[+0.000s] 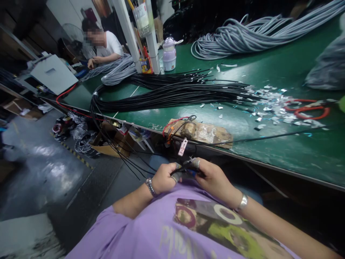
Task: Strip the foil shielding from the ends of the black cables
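Close to my body, just below the table edge, my left hand (163, 178) is closed around a black cable (184, 166). Opposite it, my right hand (215, 178) pinches the same cable near a small light-coloured end. Greyish coverings wrap some fingertips on both hands, and the fingers partly hide the cable. Above them, a worn wooden block (215, 133) lies at the table edge, with a small pinkish tag (183, 147) hanging from it. A thick bundle of black cables (156, 98) stretches over the table, some strands drooping past the edge on the left.
White and foil scraps (275, 104) litter the green table (283, 151) beside red-handled scissors (312, 109). Grey cable coils (234, 41) lie at the back, near a lilac bottle (169, 55) and a white post (153, 43). A co-worker (111, 45) handles grey cables at far left.
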`<act>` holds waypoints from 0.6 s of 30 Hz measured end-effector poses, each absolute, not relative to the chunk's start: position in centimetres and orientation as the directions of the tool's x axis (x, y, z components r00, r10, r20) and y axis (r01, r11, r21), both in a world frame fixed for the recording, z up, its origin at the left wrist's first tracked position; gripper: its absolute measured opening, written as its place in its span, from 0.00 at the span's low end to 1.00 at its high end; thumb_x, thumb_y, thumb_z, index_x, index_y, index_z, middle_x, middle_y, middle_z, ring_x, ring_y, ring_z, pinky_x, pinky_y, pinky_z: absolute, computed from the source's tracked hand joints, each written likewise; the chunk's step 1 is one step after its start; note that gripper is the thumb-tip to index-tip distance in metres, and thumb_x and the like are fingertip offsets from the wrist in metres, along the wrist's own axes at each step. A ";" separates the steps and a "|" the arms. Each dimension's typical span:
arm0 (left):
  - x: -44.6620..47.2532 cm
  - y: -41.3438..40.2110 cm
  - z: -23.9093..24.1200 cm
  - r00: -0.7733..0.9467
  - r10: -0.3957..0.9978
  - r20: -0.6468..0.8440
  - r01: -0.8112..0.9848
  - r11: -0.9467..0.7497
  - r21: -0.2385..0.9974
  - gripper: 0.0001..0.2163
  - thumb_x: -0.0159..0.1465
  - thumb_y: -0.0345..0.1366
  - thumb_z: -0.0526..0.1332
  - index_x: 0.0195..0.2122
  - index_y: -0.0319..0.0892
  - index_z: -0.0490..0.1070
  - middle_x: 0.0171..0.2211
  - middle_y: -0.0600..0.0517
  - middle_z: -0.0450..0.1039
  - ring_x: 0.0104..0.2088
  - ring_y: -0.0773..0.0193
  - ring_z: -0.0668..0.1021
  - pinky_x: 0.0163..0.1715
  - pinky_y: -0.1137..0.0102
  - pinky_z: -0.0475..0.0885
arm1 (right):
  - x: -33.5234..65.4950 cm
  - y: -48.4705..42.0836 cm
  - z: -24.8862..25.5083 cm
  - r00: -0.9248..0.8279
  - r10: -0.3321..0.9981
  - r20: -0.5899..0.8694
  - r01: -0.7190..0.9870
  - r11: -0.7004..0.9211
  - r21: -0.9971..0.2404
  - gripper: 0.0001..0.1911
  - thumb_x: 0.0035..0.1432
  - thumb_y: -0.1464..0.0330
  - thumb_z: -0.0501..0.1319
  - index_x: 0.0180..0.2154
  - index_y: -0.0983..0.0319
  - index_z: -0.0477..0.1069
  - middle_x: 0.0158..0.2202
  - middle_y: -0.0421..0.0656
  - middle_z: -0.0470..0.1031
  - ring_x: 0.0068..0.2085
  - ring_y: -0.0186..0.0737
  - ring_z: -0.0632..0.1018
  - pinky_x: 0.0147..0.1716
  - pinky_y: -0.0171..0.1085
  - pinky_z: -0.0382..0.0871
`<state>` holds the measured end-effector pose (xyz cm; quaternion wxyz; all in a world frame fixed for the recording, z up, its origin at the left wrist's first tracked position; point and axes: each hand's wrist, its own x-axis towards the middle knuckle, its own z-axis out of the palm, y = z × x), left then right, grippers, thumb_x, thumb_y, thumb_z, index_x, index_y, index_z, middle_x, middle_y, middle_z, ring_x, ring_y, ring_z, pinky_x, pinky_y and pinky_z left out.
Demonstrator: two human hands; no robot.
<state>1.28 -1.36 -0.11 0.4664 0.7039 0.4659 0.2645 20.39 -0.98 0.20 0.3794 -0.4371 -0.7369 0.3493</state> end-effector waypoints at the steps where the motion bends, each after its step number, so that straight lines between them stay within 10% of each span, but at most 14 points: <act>1: 1.3 -1.3 0.0 0.425 0.903 -0.059 0.405 -0.132 0.905 0.06 0.54 0.25 0.56 0.24 0.37 0.70 0.21 0.53 0.73 0.24 0.70 0.73 0.26 0.77 0.66 | 20.4 -0.9 0.2 -0.324 0.920 0.222 0.347 0.334 -0.876 0.06 0.50 0.72 0.56 0.30 0.59 0.72 0.28 0.42 0.75 0.30 0.39 0.74 0.31 0.36 0.69; 8: 1.3 -1.3 0.2 0.425 0.903 -0.068 0.356 -0.097 0.929 0.07 0.57 0.31 0.58 0.23 0.37 0.69 0.20 0.54 0.71 0.21 0.73 0.70 0.24 0.78 0.65 | 19.9 -0.7 0.1 -0.338 0.919 -0.202 -0.007 -0.217 -0.976 0.17 0.46 0.56 0.67 0.31 0.61 0.71 0.25 0.40 0.73 0.26 0.36 0.71 0.24 0.35 0.66; 18: 0.9 -0.2 0.2 0.575 0.694 -0.434 0.234 0.369 0.900 0.23 0.48 0.55 0.66 0.25 0.37 0.65 0.20 0.54 0.71 0.17 0.73 0.71 0.16 0.79 0.62 | 19.4 -0.9 -0.9 -0.433 0.827 -0.359 -0.253 -0.494 -0.832 0.23 0.35 0.55 0.73 0.24 0.62 0.65 0.16 0.32 0.60 0.17 0.25 0.57 0.16 0.30 0.48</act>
